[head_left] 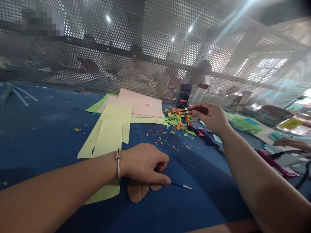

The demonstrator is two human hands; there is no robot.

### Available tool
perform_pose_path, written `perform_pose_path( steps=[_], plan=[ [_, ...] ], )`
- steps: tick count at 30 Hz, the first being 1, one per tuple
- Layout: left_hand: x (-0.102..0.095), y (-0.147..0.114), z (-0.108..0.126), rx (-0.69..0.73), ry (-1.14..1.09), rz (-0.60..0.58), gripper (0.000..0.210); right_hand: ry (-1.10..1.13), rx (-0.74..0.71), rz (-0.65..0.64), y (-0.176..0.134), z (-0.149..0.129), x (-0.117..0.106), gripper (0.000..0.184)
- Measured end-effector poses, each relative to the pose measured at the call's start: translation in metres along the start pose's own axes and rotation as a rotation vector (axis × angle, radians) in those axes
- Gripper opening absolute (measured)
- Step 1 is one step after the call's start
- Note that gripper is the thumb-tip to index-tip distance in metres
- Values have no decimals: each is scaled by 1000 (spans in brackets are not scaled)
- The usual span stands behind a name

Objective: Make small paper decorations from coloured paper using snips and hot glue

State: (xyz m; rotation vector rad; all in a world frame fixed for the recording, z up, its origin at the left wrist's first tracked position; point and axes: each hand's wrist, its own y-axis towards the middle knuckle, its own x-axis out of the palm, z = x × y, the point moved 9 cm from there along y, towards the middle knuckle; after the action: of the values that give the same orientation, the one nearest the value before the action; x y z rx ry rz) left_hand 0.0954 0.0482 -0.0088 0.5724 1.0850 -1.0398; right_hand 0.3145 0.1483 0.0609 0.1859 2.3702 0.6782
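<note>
1. The right hand (206, 117) pinches a dark, pointed tool (203, 111) at the green-and-orange paper scraps (177, 120).
2. The left hand (144, 163) curls over brown cutouts (138, 193), thumb beside a thin blue stick (178, 184); whether it grips cannot be told.
3. Some cutting looks done; large yellow sheets (110, 134) remain mostly whole.

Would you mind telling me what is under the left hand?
Two rounded brown parts show beneath the left hand; a thin blue stick juts past its thumb. The hand hides the stick's other end and whether the brown parts join.
</note>
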Motion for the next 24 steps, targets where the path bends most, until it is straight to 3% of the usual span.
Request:
perform_pose_path(
  steps=[4, 7, 10, 13, 15, 20, 24],
  plan=[
    [-3, -2, 1, 6, -25, 32, 32, 73, -17, -14, -2, -8, 5, 29],
    [-21, -2, -2, -4, -81, 225, 33, 123, -5, -15, -4, -17, 10, 27],
    [-34, 6, -14, -58, -116, 354, 58, 206, 5, -20, -8, -29, 16, 27],
    [-35, 27, -30, -172, -20, 286, 87, 251, -9, 14, -12, -43, 17, 25],
    [-33, 44, -34, -210, 40, 207, 95, 253, -17, 46, -14, -52, 13, 23],
    [-32, 80, -11, -86, 201, 243, 79, 211, -63, 114, -25, -64, -8, 19],
    [-15, 82, 23, 82, 267, 227, 60, 97, -54, 70, -46, -52, -13, 19]
  ],
)
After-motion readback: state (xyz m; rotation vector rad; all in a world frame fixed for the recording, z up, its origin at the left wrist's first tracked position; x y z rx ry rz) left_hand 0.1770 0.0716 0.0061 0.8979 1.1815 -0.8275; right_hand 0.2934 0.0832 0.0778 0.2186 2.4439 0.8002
